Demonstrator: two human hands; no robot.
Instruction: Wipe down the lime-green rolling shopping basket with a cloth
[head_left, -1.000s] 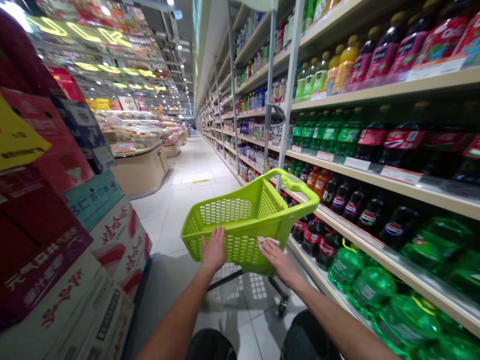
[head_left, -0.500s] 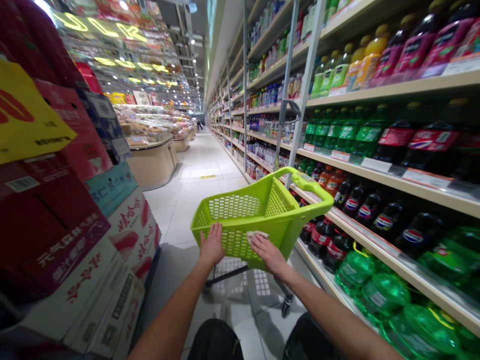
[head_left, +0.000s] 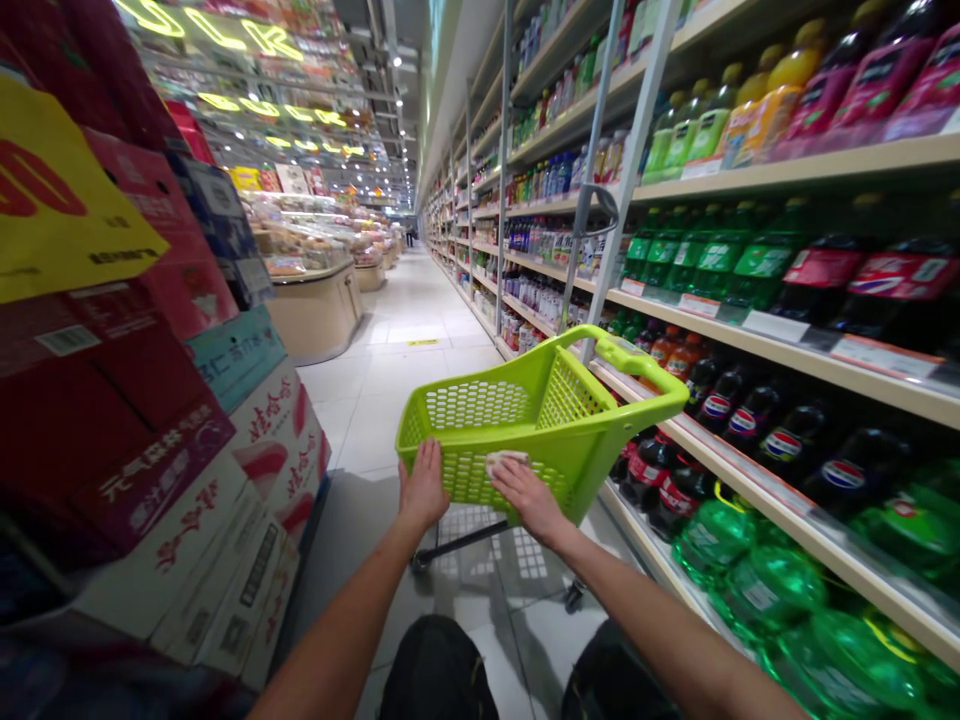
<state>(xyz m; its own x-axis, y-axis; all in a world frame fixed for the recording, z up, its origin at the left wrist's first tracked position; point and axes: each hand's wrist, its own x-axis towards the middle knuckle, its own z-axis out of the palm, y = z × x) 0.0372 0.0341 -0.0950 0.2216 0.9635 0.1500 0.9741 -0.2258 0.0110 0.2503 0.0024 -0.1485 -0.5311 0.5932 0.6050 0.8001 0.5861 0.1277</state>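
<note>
A lime-green plastic shopping cart (head_left: 574,470) with perforated sides stands in front of me, its handle towards the right. My left hand (head_left: 425,487) rests against its near side by the left corner, fingers stretched upward and thumb apart. Under the fingers of my right hand (head_left: 531,498) is a whitish cloth (head_left: 504,461), pressed to the perforated side panel. The part of the cloth beneath my fingers is hidden. Inside the basket, the visible part of the floor is bare green plastic.
Shelves of soda bottles (head_left: 757,590) run close along the right. Stacked drink cartons (head_left: 187,540) with a yellow price sign (head_left: 67,200) crowd the left. Further on, a rounded display counter (head_left: 319,315) borders the tiled aisle (head_left: 397,370).
My right hand has slid the cloth a little to the left along the cart's side, closer to my left hand. The whole view has shifted slightly.
</note>
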